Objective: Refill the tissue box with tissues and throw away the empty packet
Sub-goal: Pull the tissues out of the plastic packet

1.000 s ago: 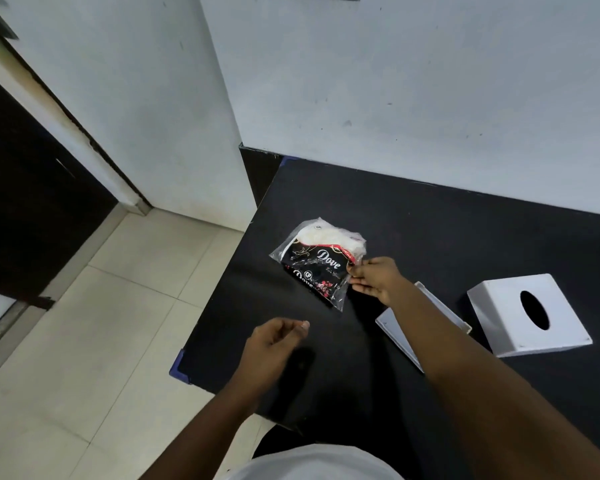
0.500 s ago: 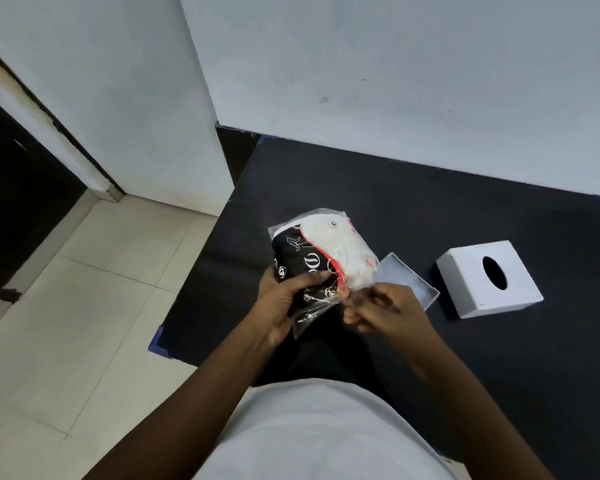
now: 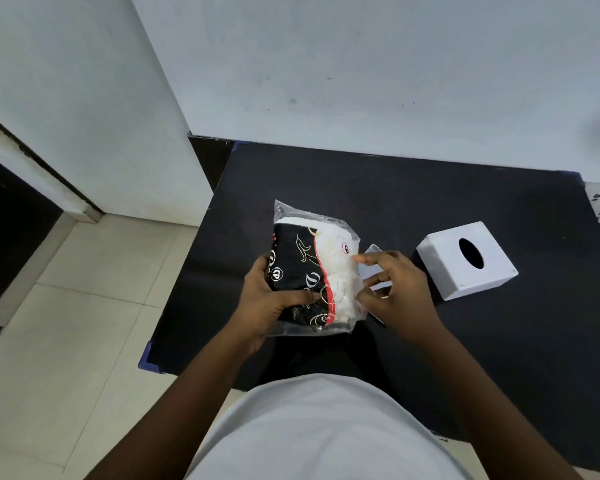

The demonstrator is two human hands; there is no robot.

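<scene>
Both hands on tissue packet [image 3: 312,271], perhaps gripping

Single head-worn wide-angle view, looking steeply down and forward, close over black table [image 3: 430,202], facing white wall [image 3: 361,64]

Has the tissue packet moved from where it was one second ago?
Yes. The tissue packet lay on the black table; now both hands hold it up, nearer the table's front edge and the white tissue box.
</scene>
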